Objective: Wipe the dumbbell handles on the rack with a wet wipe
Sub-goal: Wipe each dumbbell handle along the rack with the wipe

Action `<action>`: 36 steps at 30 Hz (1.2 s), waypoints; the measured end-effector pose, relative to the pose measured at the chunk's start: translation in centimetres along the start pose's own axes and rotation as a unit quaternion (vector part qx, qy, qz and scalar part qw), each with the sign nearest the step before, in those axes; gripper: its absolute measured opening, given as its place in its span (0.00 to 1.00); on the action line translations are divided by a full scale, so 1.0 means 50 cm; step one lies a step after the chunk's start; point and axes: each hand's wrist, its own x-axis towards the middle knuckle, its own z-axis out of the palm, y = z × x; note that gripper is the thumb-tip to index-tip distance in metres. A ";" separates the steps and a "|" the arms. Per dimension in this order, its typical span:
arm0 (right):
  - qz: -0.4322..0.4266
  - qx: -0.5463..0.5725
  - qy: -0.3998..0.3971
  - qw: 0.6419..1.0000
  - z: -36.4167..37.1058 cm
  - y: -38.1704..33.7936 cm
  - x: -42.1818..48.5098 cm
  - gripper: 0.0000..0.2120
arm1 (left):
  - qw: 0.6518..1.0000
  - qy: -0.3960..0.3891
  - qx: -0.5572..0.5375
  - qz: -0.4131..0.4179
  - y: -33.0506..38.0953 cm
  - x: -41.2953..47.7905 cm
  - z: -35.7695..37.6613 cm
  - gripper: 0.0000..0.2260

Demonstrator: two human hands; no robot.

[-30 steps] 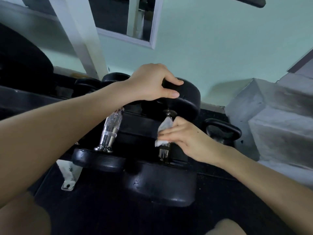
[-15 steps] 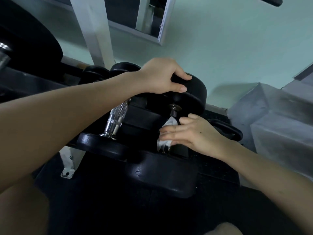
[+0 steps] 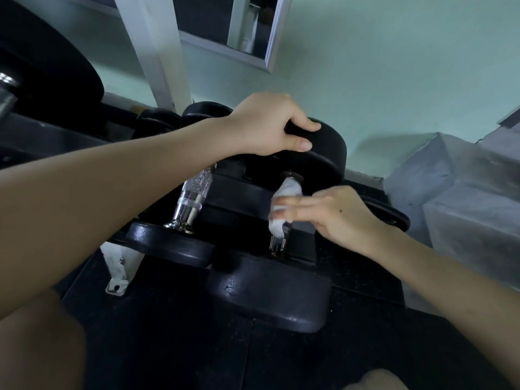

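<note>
Two black dumbbells lie side by side on the low rack (image 3: 242, 192). The left dumbbell shows a bare knurled chrome handle (image 3: 192, 197). The right dumbbell's handle (image 3: 278, 243) is mostly covered by a white wet wipe (image 3: 284, 192), which my right hand (image 3: 334, 215) holds wrapped round the upper part of the bar. My left hand (image 3: 267, 125) grips the rim of that dumbbell's far black head (image 3: 318, 161). Its near head (image 3: 270, 291) faces me.
A white rack foot (image 3: 118, 268) is bolted to the dark rubber floor. A black kettlebell (image 3: 394, 215) sits behind my right hand, with grey concrete steps (image 3: 461, 198) beyond it. Large black plates (image 3: 42, 80) stand at far left; my knees fill the bottom edge.
My right hand has slid the wipe up the handle from its lower middle toward the far head. My left hand keeps its grip on the far head.
</note>
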 end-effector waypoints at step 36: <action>-0.096 0.007 -0.053 0.994 0.043 -0.032 -0.032 0.17 | 1.000 0.013 0.006 0.017 0.004 -0.003 -0.001 0.18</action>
